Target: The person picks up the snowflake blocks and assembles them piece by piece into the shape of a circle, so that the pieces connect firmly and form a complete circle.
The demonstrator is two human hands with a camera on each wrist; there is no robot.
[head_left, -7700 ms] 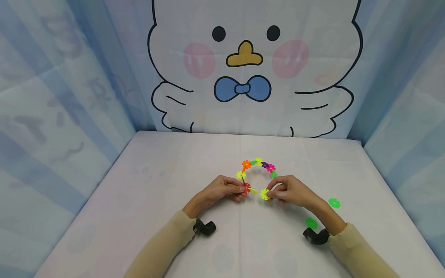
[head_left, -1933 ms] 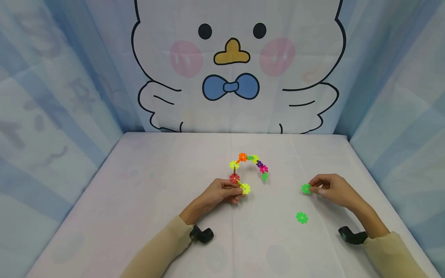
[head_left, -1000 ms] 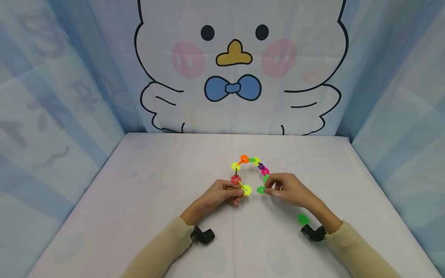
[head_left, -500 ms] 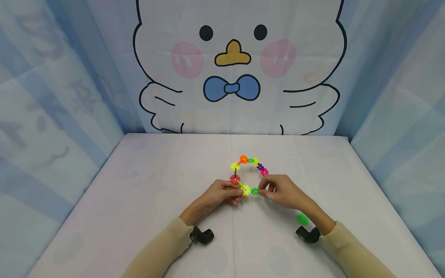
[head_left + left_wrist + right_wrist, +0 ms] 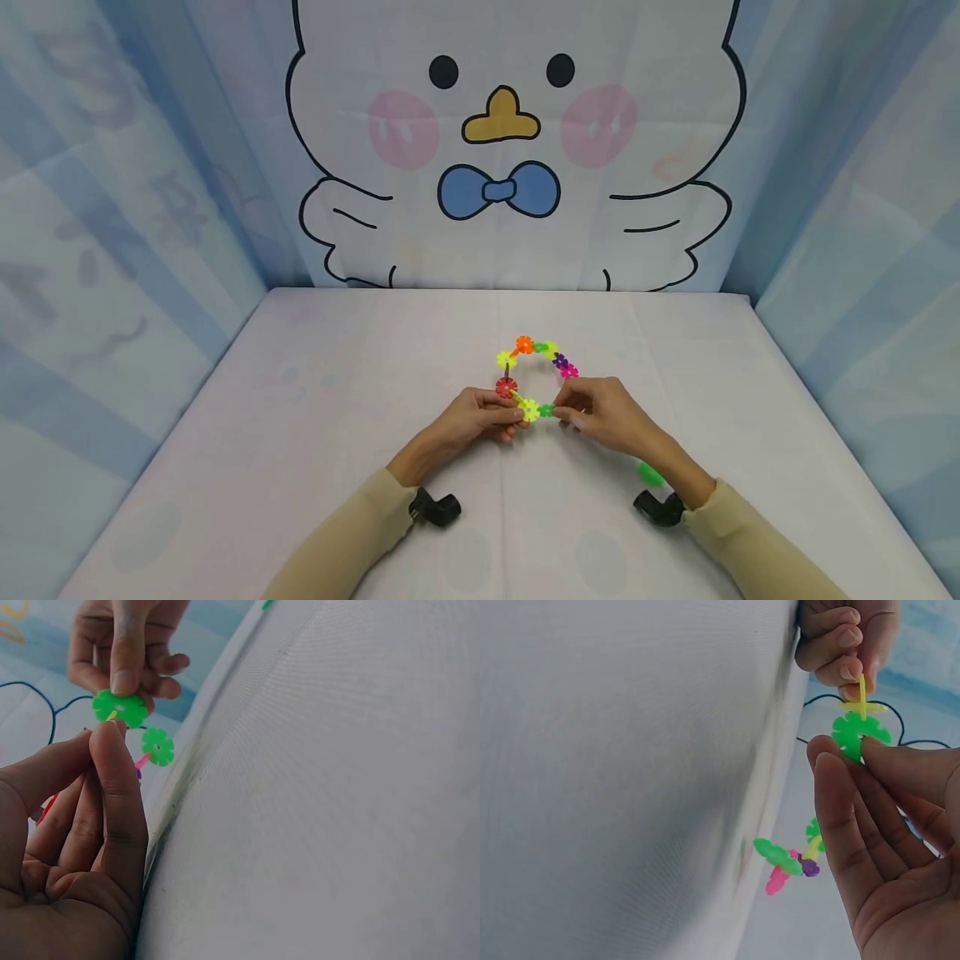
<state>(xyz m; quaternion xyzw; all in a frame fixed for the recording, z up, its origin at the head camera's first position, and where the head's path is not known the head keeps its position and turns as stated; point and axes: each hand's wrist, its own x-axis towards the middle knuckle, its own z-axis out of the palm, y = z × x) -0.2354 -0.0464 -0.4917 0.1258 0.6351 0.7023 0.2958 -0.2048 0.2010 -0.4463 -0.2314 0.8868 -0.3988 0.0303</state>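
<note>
At the worktop's [image 5: 315, 433] centre, the left hand [image 5: 468, 419] pinches a flower chain's [image 5: 525, 367] yellow end. The right hand [image 5: 603, 412], at its 3 o'clock, pinches a green disc [image 5: 547, 410] against it. The chain arcs toward 12 o'clock.

Surface: a table [image 5: 300, 433], covered by a pale cloth with faint printed shapes.
Centre: an arc of linked, many-coloured snowflake discs [image 5: 534, 367] is seen, its far part resting on the cloth.
Near right: one loose green disc [image 5: 649, 475] is laid flat.
</note>
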